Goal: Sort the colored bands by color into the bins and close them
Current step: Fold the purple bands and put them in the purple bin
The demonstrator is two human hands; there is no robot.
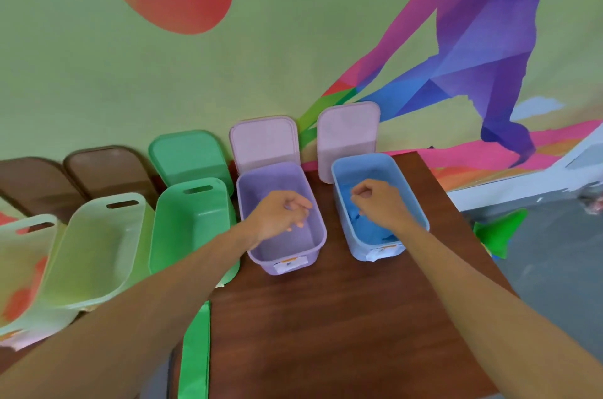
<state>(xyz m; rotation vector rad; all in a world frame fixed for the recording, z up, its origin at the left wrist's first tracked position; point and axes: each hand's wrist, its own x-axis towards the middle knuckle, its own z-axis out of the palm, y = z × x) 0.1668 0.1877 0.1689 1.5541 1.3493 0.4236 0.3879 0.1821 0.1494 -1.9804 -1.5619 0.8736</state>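
So, green band (195, 349) stretched front-to-back just left and nearer of the purple bin (264, 260), way closer to the left hand (277, 216) over that bin than the right hand (378, 199) beside it, both curled, can't tell if gripping anything.

Both arms extended forward, palms down: left hand (281, 215) loosely curled, right hand (378, 200) fisted, grip contents unclear.
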